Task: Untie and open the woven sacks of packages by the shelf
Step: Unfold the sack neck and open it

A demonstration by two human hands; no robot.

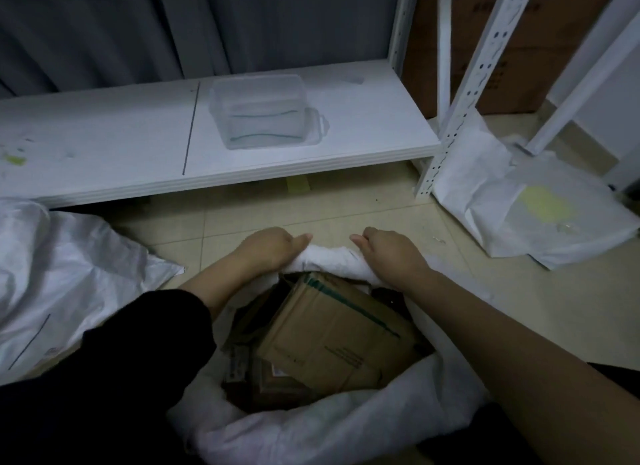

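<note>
A white woven sack (332,426) stands open on the floor right in front of me, its rim rolled down. Inside lie cardboard packages (332,340), the largest a brown box with green tape. My left hand (273,248) grips the rolled far edge of the sack on the left. My right hand (388,253) grips the same rolled edge on the right. A second white woven sack (59,270) lies at the left on the floor. A third white sack (519,208) with a yellow patch leans by the shelf post at the right.
A low white shelf board (138,142) runs across the back with a clear plastic tub (263,115) on it. A perforated white shelf post (460,108) stands at the right. Brown cartons (485,32) stack behind it. Beige tiled floor (346,208) lies between shelf and sack.
</note>
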